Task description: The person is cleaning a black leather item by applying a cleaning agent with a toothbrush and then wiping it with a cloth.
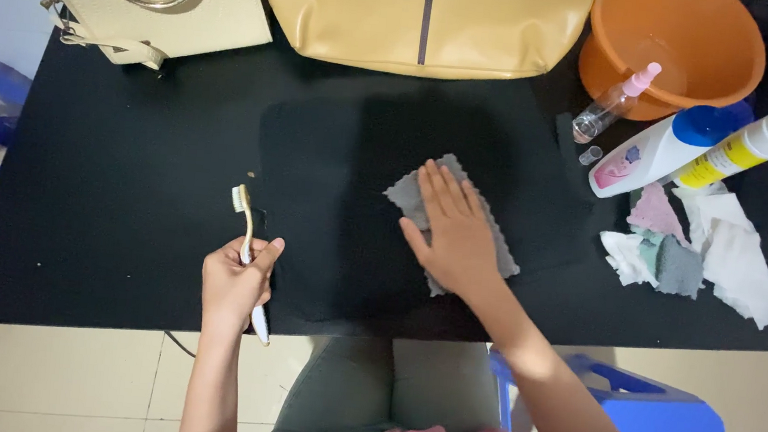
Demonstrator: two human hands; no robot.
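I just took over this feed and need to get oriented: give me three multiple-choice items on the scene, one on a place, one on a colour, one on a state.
1. Where does the orange basin sit?
A. far right corner of the black table
B. on the floor
C. near left corner

2. What colour is the cloth under the right hand?
A. red
B. grey
C. yellow

3. How is the toothbrush held by the left hand?
A. lying loose on the table
B. gripped, bristles pointing away from the person
C. tucked inside a bag

Answers: 1 A, the basin stands at the table's far right; 2 B, grey cloth shows around the flat palm; 3 B, fingers wrap the handle, head up.
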